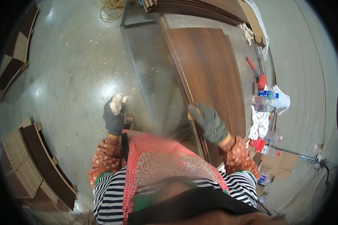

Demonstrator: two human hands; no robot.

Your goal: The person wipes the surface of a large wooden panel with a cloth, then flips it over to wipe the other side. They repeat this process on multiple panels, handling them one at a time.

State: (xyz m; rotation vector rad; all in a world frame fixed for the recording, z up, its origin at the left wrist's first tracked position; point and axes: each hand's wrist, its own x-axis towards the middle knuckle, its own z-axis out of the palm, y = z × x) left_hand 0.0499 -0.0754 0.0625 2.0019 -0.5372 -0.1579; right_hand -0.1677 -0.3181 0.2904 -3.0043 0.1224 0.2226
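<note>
My left hand (113,116), in a dark grey work glove, is closed around a crumpled white rag (118,103). It hangs over the floor, left of the bench. In a matching glove, my right hand (208,123) lies at the left edge of a brown wood-grain panel (203,63), its fingers bent over that edge. Under the panel's right side, the edge of at least one more panel shows. My fingertips on that edge are only partly visible. Both forearms wear orange patterned sleeve covers.
A grey metal frame (137,71) runs along the bench's left side. More brown boards (199,9) lie at the far end. Along the right stand a red-handled tool (252,66), several plastic bottles (263,100) and white cloths (260,124). Stacked panels (45,161) sit at lower left.
</note>
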